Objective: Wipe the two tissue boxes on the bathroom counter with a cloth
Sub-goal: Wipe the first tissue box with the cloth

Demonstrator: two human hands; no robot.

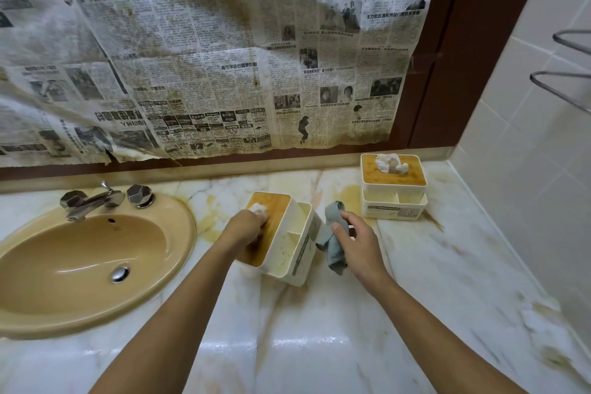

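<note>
- Newspaper sheets (224, 57), stained brown, are seen covering the wall behind the counter.
- Marble counter (319, 345), white with yellow-brown stains, is noted across the lower frame.
- Beige sink (64, 249) is set into the counter at left; chrome tap (92, 200) is mounted at its back rim.
- Near tissue box (287, 243), white with a wooden lid, is found mid-counter just right of the sink. It is tilted, with the lid turned toward the sink and the open compartments facing up.
- Far tissue box (395, 198) is stood upright in the back right corner, well apart from the hands; a crumpled tissue (391, 164) protrudes from its lid.
- Left hand (246, 229): fingers are curled over the near box's lid, gripping it.
- Right hand (355, 243): thumb and fingers are closed round a grey cloth (332, 240).
- The cloth is held just beside the near box's labelled side; whether they touch cannot be told.
</note>
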